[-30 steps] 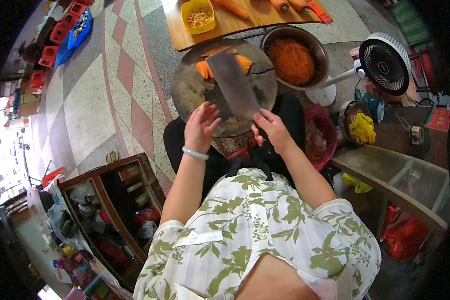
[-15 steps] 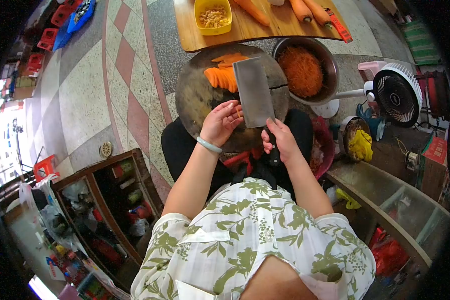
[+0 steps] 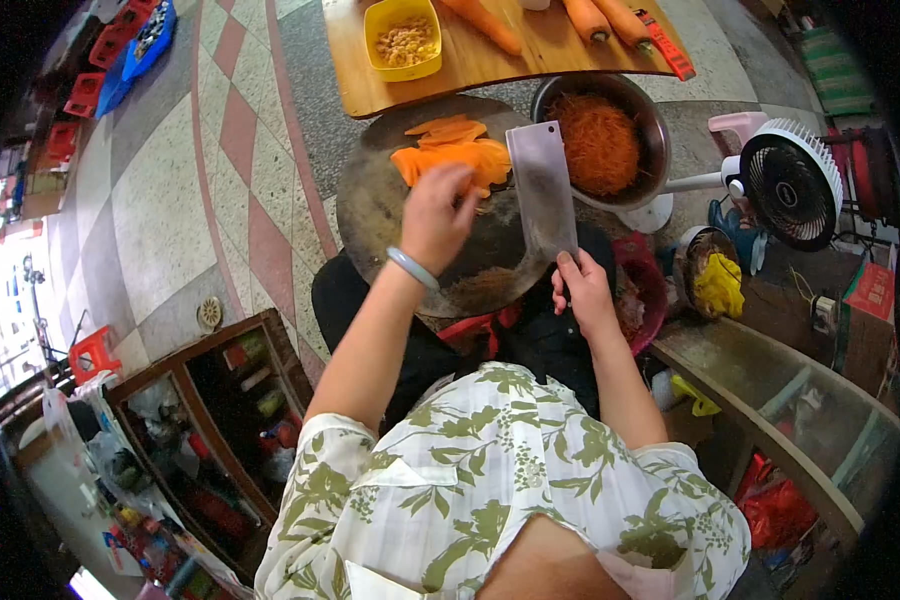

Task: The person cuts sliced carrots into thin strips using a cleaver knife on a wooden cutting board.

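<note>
A cleaver (image 3: 543, 190) is in my right hand (image 3: 587, 292), shut on its handle, the broad blade raised over the right side of the round wooden chopping block (image 3: 375, 215). My left hand (image 3: 438, 222), with a pale bangle at the wrist, reaches over the block at the near edge of the carrot slices (image 3: 425, 160). Its fingers are bent and slightly blurred, the thumb apart from them, and nothing shows between. Whether the fingertips touch the slices is hidden. Several orange slices lie overlapped at the back of the block.
Right of the block stands a metal pot (image 3: 660, 150) of shredded carrot (image 3: 598, 145). Behind is a wooden board (image 3: 355, 85) with a yellow container (image 3: 403, 70) of small pieces and whole carrots (image 3: 485, 22). A fan (image 3: 790, 185) and a glass-topped cabinet (image 3: 760, 370) are at the right.
My left hand has moved forward from beside the blade to the carrot slices. The cleaver has shifted right, away from the slices, and the slices look more spread out.
</note>
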Demonstrator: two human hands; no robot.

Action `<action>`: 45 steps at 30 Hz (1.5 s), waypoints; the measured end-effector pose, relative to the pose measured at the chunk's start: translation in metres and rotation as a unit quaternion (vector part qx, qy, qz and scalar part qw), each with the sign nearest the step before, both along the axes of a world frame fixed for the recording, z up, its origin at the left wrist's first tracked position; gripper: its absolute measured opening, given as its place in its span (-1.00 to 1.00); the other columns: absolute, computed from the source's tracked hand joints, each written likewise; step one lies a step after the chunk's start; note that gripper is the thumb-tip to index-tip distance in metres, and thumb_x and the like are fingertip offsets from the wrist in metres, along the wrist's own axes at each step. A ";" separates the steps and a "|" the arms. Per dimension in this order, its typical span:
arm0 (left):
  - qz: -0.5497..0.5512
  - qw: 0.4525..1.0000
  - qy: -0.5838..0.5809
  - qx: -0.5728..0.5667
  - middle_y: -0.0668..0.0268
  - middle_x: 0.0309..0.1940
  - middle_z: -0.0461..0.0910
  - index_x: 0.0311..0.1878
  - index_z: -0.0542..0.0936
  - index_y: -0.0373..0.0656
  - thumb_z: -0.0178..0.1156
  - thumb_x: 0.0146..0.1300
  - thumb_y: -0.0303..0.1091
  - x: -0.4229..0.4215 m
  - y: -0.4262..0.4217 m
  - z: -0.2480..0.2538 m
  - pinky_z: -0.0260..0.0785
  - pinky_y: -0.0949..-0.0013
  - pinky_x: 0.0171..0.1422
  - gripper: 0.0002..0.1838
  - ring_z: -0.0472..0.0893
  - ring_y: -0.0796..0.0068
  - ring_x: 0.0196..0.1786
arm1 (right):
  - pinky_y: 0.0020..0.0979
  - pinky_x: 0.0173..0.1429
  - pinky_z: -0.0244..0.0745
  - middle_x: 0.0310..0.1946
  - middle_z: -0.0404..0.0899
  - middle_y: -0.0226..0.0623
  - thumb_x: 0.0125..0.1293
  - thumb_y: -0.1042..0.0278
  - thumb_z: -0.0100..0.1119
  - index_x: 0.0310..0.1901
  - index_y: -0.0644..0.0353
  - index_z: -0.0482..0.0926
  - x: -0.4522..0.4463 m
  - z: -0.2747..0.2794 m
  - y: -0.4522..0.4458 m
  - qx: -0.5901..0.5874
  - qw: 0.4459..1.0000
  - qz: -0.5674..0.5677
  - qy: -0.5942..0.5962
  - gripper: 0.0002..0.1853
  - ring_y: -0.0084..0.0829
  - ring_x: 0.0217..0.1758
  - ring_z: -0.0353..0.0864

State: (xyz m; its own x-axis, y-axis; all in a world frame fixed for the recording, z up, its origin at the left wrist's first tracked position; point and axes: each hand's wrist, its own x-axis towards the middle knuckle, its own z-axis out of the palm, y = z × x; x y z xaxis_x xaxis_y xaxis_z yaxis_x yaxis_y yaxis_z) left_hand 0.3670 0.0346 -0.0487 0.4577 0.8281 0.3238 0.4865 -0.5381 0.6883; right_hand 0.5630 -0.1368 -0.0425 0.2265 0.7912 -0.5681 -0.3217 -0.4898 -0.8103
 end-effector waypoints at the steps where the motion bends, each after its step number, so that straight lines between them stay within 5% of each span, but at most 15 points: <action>1: 0.024 0.999 0.012 0.040 0.08 0.06 0.65 0.05 0.63 -0.21 0.32 0.25 -0.42 -0.001 0.015 0.001 0.49 0.15 0.23 -0.70 0.63 0.01 0.12 | -0.49 -0.55 0.32 -0.54 0.41 -0.48 0.53 0.09 0.12 -0.14 0.18 0.47 0.000 -0.001 -0.004 0.004 1.000 0.002 -0.004 -0.71 -0.63 -0.63 0.38; 15: 0.000 0.911 0.412 0.016 0.12 -0.15 0.66 -0.17 0.68 -0.16 0.10 0.31 -0.45 0.004 0.128 -0.020 0.55 0.12 0.13 -0.83 0.66 0.08 0.05 | -0.49 -0.54 0.31 -0.61 0.43 -0.51 0.48 0.19 0.19 -0.08 0.24 0.56 -0.003 -0.001 -0.036 -0.009 0.996 0.012 -0.092 -0.75 -0.67 -0.64 0.38; 23: 0.041 0.937 0.341 0.055 0.14 -0.20 0.68 -0.20 0.68 -0.14 0.13 0.29 -0.44 -0.004 0.125 -0.016 0.56 0.12 0.04 -0.86 0.68 0.06 -0.06 | -0.45 -0.48 0.39 -0.57 0.55 -0.40 0.46 0.18 0.21 0.03 0.24 0.62 -0.007 -0.002 -0.047 0.004 0.985 0.059 -0.161 -0.70 -0.65 -0.60 0.47; 27: 0.094 0.979 0.123 0.131 0.16 -0.27 0.65 -0.25 0.65 -0.12 0.29 0.16 -0.42 -0.021 0.085 0.001 0.55 0.14 -0.05 -0.91 0.67 0.07 -0.15 | -0.45 -0.47 0.40 -0.62 0.52 -0.41 0.48 0.19 0.17 -0.11 0.25 0.62 -0.011 0.014 -0.044 -0.035 0.989 0.079 -0.117 -0.74 -0.64 -0.61 0.48; 34: 0.000 0.979 0.150 0.137 0.24 -0.36 0.56 -0.29 0.62 -0.08 0.28 0.07 -0.46 -0.057 -0.044 -0.016 0.48 0.16 -0.12 -0.89 0.61 0.12 -0.24 | -0.40 -0.45 0.41 -0.61 0.47 -0.37 0.50 0.25 0.08 -0.24 0.27 0.54 -0.025 0.024 -0.028 0.097 0.966 0.108 -0.215 -0.76 -0.59 -0.60 0.49; 35: -0.015 0.979 0.159 0.124 0.24 -0.35 0.57 -0.29 0.62 -0.09 0.28 0.07 -0.46 -0.061 -0.057 -0.018 0.49 0.16 -0.10 -0.89 0.61 0.13 -0.22 | -0.32 -0.36 0.48 -0.50 0.56 -0.21 0.48 0.30 0.09 -0.19 0.29 0.57 -0.025 0.029 -0.022 0.075 0.960 0.136 -0.233 -0.79 -0.34 -0.50 0.61; 38: -0.023 0.979 0.183 0.085 0.18 -0.18 0.65 -0.13 0.64 -0.16 0.29 0.08 -0.52 -0.067 -0.081 -0.033 0.49 0.11 0.03 -0.76 0.63 0.08 -0.09 | -0.44 -0.40 0.42 -0.50 0.53 -0.31 0.47 0.37 0.09 -0.17 0.32 0.58 -0.032 0.015 -0.008 0.192 0.910 0.161 -0.330 -0.82 -0.54 -0.54 0.53; 42: -0.012 0.981 0.162 0.105 0.15 -0.10 0.63 -0.04 0.66 -0.20 0.25 0.09 -0.52 -0.072 -0.099 -0.037 0.48 0.10 0.14 -0.68 0.61 0.08 0.03 | -0.09 -0.11 0.57 -0.27 0.62 -0.01 0.36 0.40 0.14 0.01 0.26 0.61 -0.043 0.020 0.001 0.216 0.843 0.234 -0.433 -0.76 0.07 -0.18 0.65; 45: -0.013 0.982 0.143 0.119 0.15 -0.04 0.61 -0.03 0.67 -0.21 0.25 0.05 -0.49 -0.073 -0.105 -0.035 0.47 0.11 0.19 -0.66 0.60 0.08 0.07 | -0.12 -0.20 0.61 -0.28 0.61 -0.10 0.33 0.38 0.18 0.01 0.19 0.60 -0.051 0.010 0.002 0.236 0.785 0.269 -0.505 -0.76 -0.02 -0.23 0.67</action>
